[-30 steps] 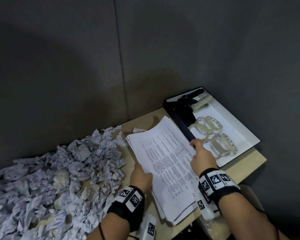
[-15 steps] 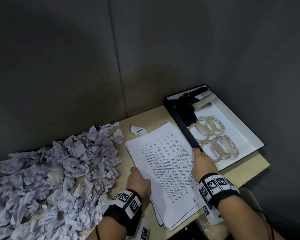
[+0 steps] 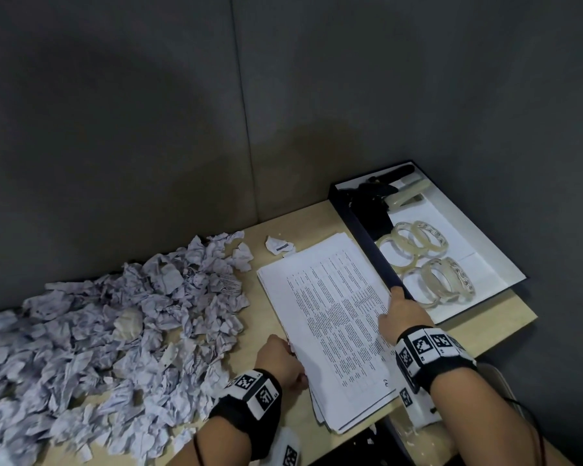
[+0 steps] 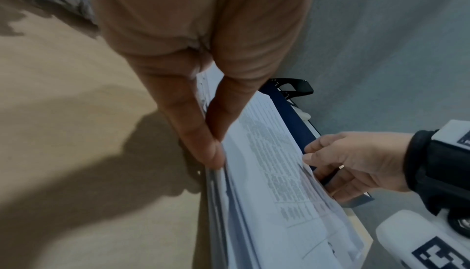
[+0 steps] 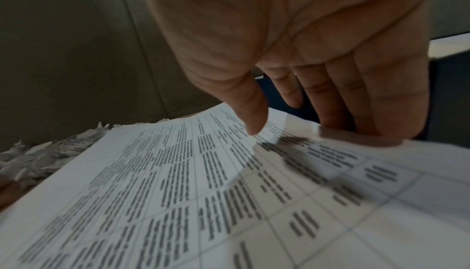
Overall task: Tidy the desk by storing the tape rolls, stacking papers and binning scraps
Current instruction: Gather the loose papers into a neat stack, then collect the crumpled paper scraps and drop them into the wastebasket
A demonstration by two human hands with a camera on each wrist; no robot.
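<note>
Risk: stack of white printed paper sheets (image 3: 330, 317), flat on beige desk (image 3: 485, 324) near-left of dark-rimmed white tray (image 3: 495, 264), pinched by left hand (image 3: 280, 361) and right hand (image 3: 404, 314) at opposite edges, could fan out, sheets uneven.

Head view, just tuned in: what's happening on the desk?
A person holds a stack of printed white papers by both long edges, left hand and right hand, on the wooden desk. Clear tape rolls already lie in the white-lined tray. The heap of crumpled paper scraps is not yet binned.
</note>
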